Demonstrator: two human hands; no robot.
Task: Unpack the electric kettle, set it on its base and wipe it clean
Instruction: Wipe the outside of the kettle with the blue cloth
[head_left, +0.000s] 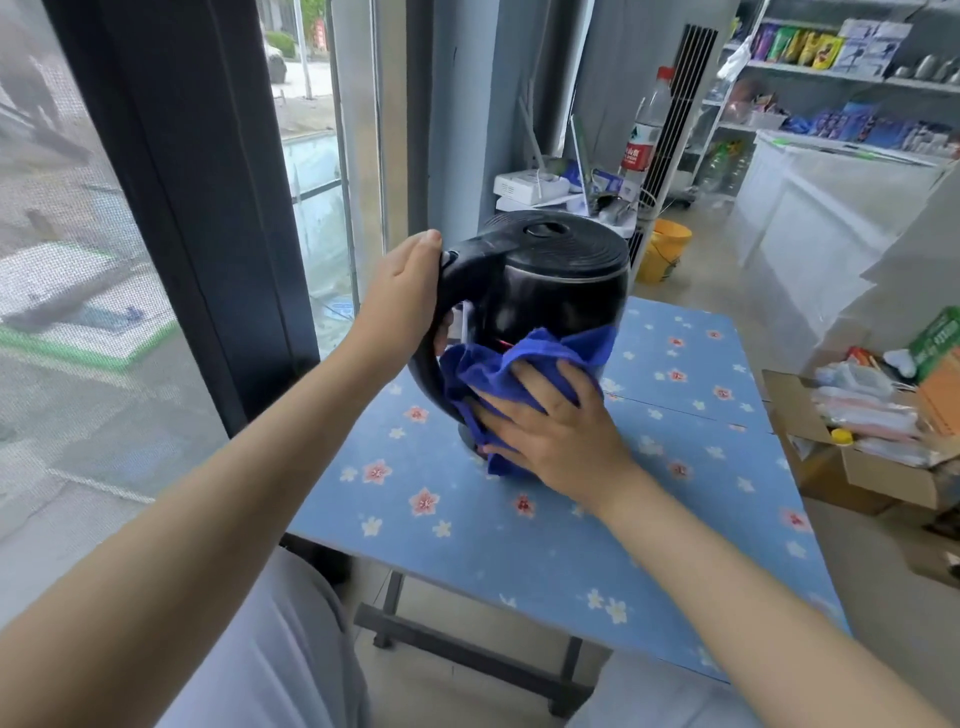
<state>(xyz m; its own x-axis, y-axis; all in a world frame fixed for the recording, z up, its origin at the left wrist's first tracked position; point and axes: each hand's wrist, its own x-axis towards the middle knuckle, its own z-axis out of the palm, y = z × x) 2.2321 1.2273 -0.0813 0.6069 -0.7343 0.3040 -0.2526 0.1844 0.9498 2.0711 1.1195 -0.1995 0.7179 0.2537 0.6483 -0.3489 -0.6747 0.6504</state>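
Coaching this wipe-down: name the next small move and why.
Probably slide the blue terry cloth upward: the right hand presses it low on the glossy black electric kettle, the left hand grips the handle, and the wall above is uncovered.

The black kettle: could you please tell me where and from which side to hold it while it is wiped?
Take the handle from the window side, as the left hand does. It loops clear of the kettle body, leaving finger room, and faces away from the right hand pressing the blue cloth.

Floral blue table (519, 545), shop shelves (831, 78)
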